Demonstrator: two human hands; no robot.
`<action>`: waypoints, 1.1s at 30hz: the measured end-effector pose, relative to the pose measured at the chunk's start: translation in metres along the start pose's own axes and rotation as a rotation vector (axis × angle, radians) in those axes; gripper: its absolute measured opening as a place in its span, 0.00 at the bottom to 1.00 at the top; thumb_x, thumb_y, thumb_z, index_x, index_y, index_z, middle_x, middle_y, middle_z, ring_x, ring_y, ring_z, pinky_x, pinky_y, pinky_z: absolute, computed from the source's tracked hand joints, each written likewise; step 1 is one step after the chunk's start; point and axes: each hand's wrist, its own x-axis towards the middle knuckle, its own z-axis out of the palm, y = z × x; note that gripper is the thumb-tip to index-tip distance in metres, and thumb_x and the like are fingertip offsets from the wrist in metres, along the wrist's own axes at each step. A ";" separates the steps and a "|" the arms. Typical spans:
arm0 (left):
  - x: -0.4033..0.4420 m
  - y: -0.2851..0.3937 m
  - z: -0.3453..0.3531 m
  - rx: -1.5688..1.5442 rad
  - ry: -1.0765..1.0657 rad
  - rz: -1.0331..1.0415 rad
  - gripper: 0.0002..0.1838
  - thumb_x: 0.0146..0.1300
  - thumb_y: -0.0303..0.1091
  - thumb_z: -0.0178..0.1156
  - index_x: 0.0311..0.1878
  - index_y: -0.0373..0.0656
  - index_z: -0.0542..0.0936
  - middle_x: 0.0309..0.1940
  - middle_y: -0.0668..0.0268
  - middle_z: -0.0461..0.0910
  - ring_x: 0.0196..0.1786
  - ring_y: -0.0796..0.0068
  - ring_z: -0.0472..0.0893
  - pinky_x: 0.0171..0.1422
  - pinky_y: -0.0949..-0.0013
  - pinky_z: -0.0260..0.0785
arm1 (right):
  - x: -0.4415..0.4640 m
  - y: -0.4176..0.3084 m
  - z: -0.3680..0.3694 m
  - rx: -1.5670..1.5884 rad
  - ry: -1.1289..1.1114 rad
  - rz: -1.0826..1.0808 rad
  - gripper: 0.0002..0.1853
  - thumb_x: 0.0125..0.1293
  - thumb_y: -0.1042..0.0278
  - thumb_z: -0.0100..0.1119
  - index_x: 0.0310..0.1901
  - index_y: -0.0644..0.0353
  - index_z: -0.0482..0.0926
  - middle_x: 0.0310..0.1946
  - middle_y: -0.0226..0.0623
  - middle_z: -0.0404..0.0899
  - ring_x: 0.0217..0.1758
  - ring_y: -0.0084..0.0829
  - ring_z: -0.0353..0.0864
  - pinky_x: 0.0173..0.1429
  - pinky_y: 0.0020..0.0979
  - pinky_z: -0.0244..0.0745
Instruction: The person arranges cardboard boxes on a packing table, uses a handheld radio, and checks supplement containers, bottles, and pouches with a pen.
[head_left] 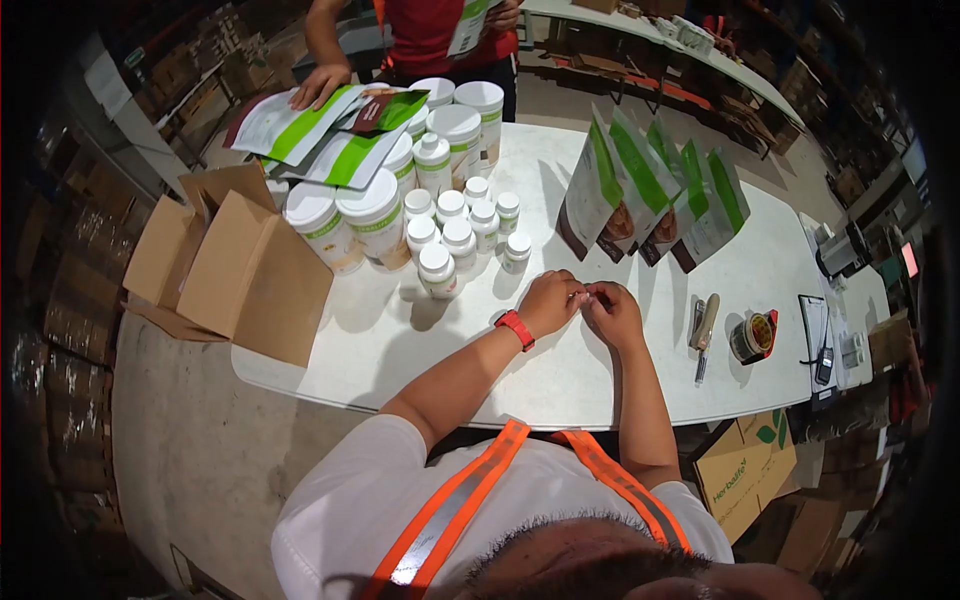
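Note:
My left hand (550, 304), with a red watch (516, 330) on its wrist, rests over the white table (480, 385). My right hand (614, 316) meets it, fingertips against fingertips. Both hands have curled, pinching fingers; whatever lies between them is too small to make out. Just beyond the left hand stands a small white bottle (516, 253), beside a group of several similar bottles (459, 242). Past the right hand, several green-and-white pouches (645, 185) stand upright in a row.
Large white tubs (372, 215) and stacked pouches (300, 125) crowd the left, near an open cardboard box (250, 275). A knife-like tool (705, 325), tape roll (752, 338) and clipboard (815, 325) lie right. Across the table, a person in red (425, 35) touches the pouches.

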 end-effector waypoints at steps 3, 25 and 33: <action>0.000 0.000 0.000 -0.006 -0.002 -0.013 0.06 0.65 0.35 0.69 0.40 0.44 0.88 0.40 0.59 0.86 0.45 0.50 0.83 0.53 0.52 0.75 | 0.002 0.005 0.002 -0.034 0.008 0.005 0.12 0.64 0.64 0.66 0.46 0.60 0.88 0.40 0.43 0.87 0.41 0.40 0.87 0.48 0.36 0.81; 0.000 -0.003 0.001 0.005 -0.008 -0.009 0.08 0.65 0.36 0.71 0.43 0.45 0.88 0.41 0.60 0.85 0.46 0.51 0.82 0.53 0.52 0.75 | 0.002 0.013 0.005 -0.022 0.025 -0.004 0.12 0.63 0.68 0.66 0.46 0.61 0.88 0.41 0.43 0.87 0.43 0.40 0.87 0.49 0.37 0.82; 0.003 0.001 0.003 0.003 -0.044 0.013 0.08 0.63 0.29 0.71 0.46 0.43 0.88 0.42 0.59 0.86 0.47 0.52 0.83 0.53 0.54 0.76 | -0.001 -0.002 -0.003 0.036 0.097 -0.075 0.10 0.57 0.71 0.66 0.41 0.59 0.88 0.35 0.44 0.86 0.39 0.44 0.85 0.45 0.40 0.80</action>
